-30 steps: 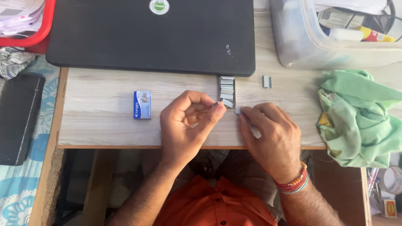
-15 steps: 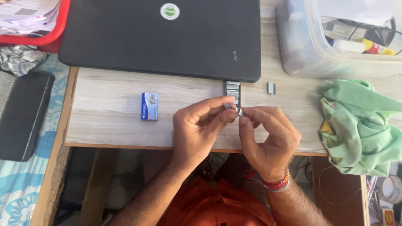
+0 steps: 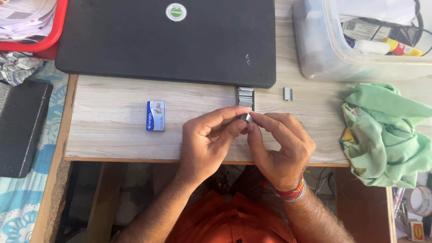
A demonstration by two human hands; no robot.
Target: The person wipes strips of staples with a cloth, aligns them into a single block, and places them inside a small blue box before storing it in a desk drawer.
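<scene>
Both my left hand (image 3: 204, 139) and right hand (image 3: 279, 144) pinch a small grey staple strip (image 3: 246, 117) at frame centre; since half a second ago they've barely shifted, fingertips closer.

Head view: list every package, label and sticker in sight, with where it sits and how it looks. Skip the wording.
Staple box: desk, left of the left hand; small blue rectangle.
Round sticker: on closed black laptop; green and white.
Glue bottle: in clear plastic bin, top right; yellow with red.
Small carton: bottom right corner; yellow and red.
</scene>
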